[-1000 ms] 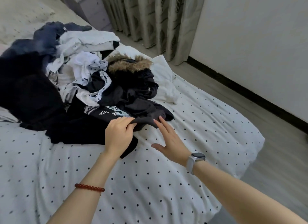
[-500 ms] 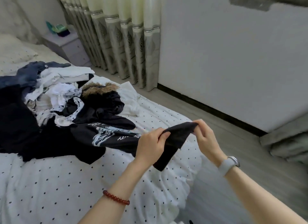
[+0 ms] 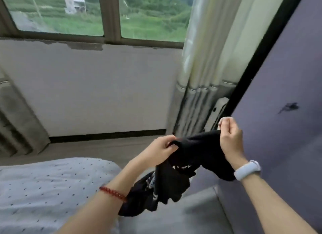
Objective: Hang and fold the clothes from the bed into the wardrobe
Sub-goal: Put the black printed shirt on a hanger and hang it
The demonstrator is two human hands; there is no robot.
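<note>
A black T-shirt (image 3: 195,153) with a white print hangs in the air between my hands, off the bed and over the floor. My left hand (image 3: 156,151) pinches one end of its top edge. My right hand (image 3: 230,138), with a white watch on the wrist, grips the other end a little higher. The rest of the shirt droops down behind my left forearm. The dotted white bed (image 3: 43,190) lies at the lower left. A grey-purple wardrobe panel (image 3: 287,77) rises at the right, close to my right hand. The pile of clothes is out of view.
A window (image 3: 95,12) and a white wall (image 3: 87,87) stand straight ahead. Cream and grey curtains (image 3: 202,80) hang beside the wardrobe panel, and more curtain (image 3: 15,129) at the far left. Grey floor (image 3: 183,216) runs between bed and wardrobe.
The view has swung right from the bed toward the window and wardrobe. Both hands have lifted the black T-shirt clear of the pile and off the bed.
</note>
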